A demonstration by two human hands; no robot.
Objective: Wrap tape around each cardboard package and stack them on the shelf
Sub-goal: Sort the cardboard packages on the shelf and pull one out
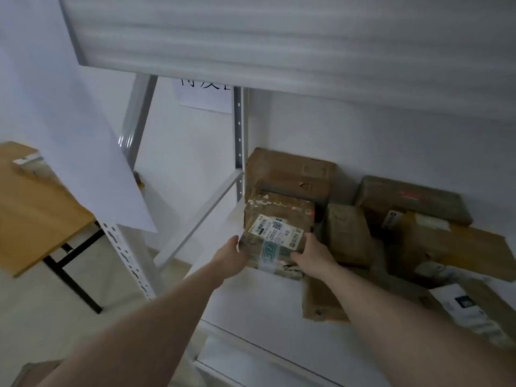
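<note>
A taped cardboard package with a white shipping label on top sits at the left end of the white shelf board. My left hand grips its left front corner, and my right hand grips its right front edge. Behind it lies a larger brown box. To its right stand a small upright box and a flat brown box. More packages are piled at the far right, and a flat package lies under my right forearm.
Grey slotted uprights and a diagonal brace frame the shelf's left side. An upper shelf hangs overhead. A hanging white sheet is on the left. A wooden table with black legs stands to the left of the rack.
</note>
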